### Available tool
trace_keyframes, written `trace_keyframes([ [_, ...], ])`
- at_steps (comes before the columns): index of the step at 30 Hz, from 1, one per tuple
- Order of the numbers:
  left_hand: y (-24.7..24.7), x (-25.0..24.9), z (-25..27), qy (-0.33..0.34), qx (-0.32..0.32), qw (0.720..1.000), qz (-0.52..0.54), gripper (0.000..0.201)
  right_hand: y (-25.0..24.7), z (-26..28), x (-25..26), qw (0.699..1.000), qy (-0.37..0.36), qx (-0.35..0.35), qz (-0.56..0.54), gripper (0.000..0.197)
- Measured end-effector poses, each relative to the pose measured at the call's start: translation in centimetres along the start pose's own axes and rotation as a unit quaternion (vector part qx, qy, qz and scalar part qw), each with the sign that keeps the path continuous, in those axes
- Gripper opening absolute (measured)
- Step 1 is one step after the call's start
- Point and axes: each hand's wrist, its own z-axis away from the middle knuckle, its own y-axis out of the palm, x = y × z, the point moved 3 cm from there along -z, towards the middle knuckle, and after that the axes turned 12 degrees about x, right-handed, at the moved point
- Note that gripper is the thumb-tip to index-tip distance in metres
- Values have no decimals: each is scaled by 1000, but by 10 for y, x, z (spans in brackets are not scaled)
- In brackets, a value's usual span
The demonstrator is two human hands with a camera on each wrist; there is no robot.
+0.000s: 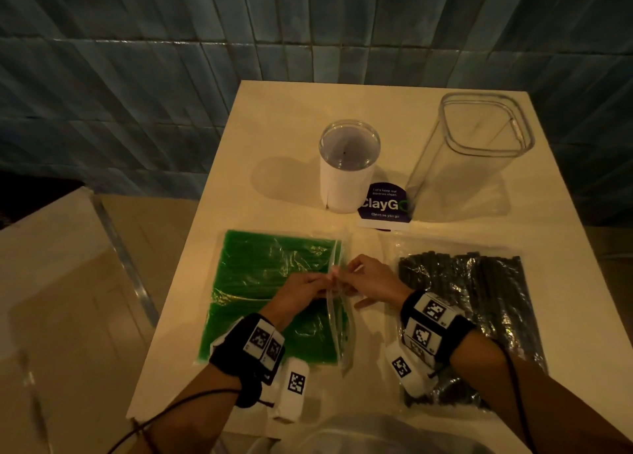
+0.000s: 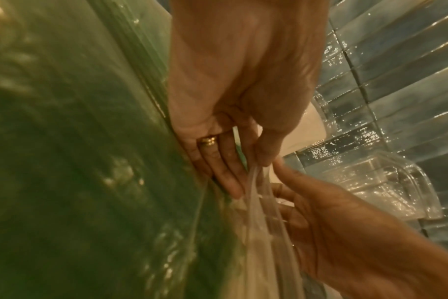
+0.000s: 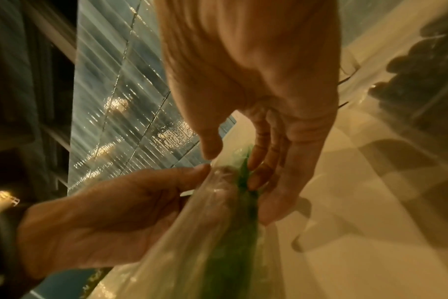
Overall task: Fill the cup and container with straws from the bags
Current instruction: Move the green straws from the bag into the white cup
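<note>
While my left hand [image 1: 301, 291] and right hand [image 1: 368, 279] meet at lower centre of the head view, each pinches one side of the clear zip strip on the flat plastic bag of green straws [image 1: 270, 292], thumbs and fingertips curled onto the plastic. That bag lies on the pale square table [image 1: 284, 111], lower left of centre. At lower right lies a clear bag of black straws [image 1: 479, 313], untouched. Toward the upper middle stands a round cup with a white sleeve [image 1: 347, 166], and right of it a tall clear square container [image 1: 476, 152]. A purple printed card [image 1: 383, 205] lies between them.
</note>
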Motion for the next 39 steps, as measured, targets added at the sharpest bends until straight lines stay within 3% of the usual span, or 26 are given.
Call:
trace_keyframes([
  [4,-1,0,2,12,-27,1000,-1,20,-7,-4,2,999,-5,-47,20,23],
  [7,-6,-3,9,69,-89,991,-68,20,-17,-4,-3,996,-20,-83,20,16],
  [8,-8,-5,13,91,-124,981,-122,20,-21,-3,-5,994,-19,-104,33,15],
  [10,-16,-7,17,124,-219,931,-263,21,-27,-5,-7,985,-9,-140,98,21],
  [12,-21,-5,17,132,-266,889,-350,28,-24,-2,-2,964,-29,-163,208,39],
  [15,-17,-5,12,114,-219,914,-321,30,-5,13,21,910,-181,-189,321,46],
  [18,-9,-16,16,129,-206,931,-272,31,14,12,36,871,-271,-118,394,31],
  [23,-17,-17,18,159,-207,943,-206,23,14,-10,47,885,-214,-74,406,33],
  [27,-19,-15,18,173,-205,948,-169,15,21,-17,46,872,-198,-51,445,33],
  [30,-20,-15,19,162,-214,951,-156,24,25,-16,47,859,-173,-62,479,31],
  [33,-21,-18,22,144,-236,944,-178,37,26,-16,48,857,-151,-59,489,24],
  [39,-23,-11,17,136,-251,934,-216,25,25,-16,41,864,-80,-37,496,20],
])
